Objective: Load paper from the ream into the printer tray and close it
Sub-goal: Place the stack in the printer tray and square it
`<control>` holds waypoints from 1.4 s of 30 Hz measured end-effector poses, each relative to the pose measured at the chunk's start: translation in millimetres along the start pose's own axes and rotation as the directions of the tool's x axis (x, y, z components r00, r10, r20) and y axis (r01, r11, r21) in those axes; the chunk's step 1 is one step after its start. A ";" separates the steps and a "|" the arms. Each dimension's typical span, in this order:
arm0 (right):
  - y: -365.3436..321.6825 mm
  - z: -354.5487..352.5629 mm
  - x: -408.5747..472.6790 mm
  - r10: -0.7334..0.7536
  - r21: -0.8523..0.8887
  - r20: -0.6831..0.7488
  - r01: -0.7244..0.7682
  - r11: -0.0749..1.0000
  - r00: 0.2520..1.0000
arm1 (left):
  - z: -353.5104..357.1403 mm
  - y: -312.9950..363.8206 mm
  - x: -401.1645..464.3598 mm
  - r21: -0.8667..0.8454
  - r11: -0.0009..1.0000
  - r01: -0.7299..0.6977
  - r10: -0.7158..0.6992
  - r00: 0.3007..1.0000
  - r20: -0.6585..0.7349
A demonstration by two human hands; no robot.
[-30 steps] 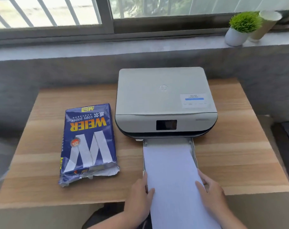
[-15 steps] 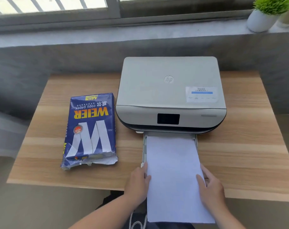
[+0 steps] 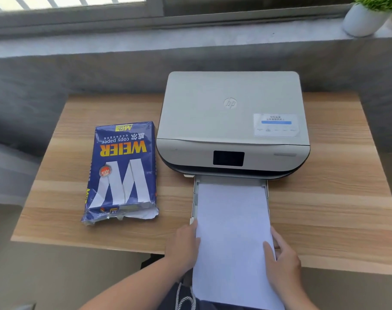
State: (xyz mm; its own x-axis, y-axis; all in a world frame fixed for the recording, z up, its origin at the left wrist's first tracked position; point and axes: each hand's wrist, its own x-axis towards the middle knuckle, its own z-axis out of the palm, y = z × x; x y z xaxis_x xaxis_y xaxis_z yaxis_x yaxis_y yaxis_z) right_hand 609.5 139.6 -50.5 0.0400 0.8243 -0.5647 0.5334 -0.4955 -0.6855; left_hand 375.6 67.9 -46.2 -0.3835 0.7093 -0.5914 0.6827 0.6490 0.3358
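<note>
Paper [image 3: 233,231] lay as a white stack between the two hands, its far end resting in the pulled-out tray [image 3: 232,179] and its near end hanging past the table [image 3: 324,220] edge toward the person. The left hand [image 3: 183,247] pressed flat against the stack's left edge, fingers [image 3: 193,229] held together along it; the right hand [image 3: 284,262] clasped the right edge, thumb on top and the other fingers [image 3: 276,237] beside or under the sheets. Beyond the fingertips, the tray met the printer [image 3: 233,121]. Well to the left of the left hand sat the torn-open ream [image 3: 123,173]. Judging from this, the sheets were taken out and partly placed; seating them fully and closing the tray remained.
</note>
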 end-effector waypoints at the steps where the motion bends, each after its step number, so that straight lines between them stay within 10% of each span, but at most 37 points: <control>1: 1.9 0.5 -3.2 0.006 0.021 -0.001 -0.006 1.000 1.000 | 1.3 -1.3 -0.7 -0.015 1.000 -0.001 0.001 1.000 -0.001; 16: -25.3 8.5 24.3 -0.032 0.021 0.023 0.031 0.999 0.999 | -3.1 -3.3 21.5 -0.190 0.980 -0.055 0.042 0.996 -0.073; 30: -63.3 31.1 80.1 -0.239 -0.077 -0.169 0.229 0.970 0.956 | -2.4 -16.5 16.1 0.118 0.948 -0.295 0.311 0.937 -0.158; 36: -25.7 15.5 75.3 -0.551 -0.473 0.206 0.575 0.667 0.809 | -8.4 -11.3 26.3 0.251 0.915 -0.315 0.331 0.943 -0.024; 42: -3.3 8.3 68.7 -0.528 -0.602 0.494 0.710 0.366 0.691 | -15.8 -6.9 34.3 0.436 0.820 -0.371 0.384 0.921 0.061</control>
State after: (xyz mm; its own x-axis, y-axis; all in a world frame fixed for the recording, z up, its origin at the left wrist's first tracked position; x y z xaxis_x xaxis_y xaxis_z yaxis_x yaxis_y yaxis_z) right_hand 603.5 195.6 -90.8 -0.6713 0.6957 -0.2557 0.7322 0.5688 -0.3746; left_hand 347.8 92.1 -57.2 -0.0526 0.8860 -0.4608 0.9732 0.1490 0.1754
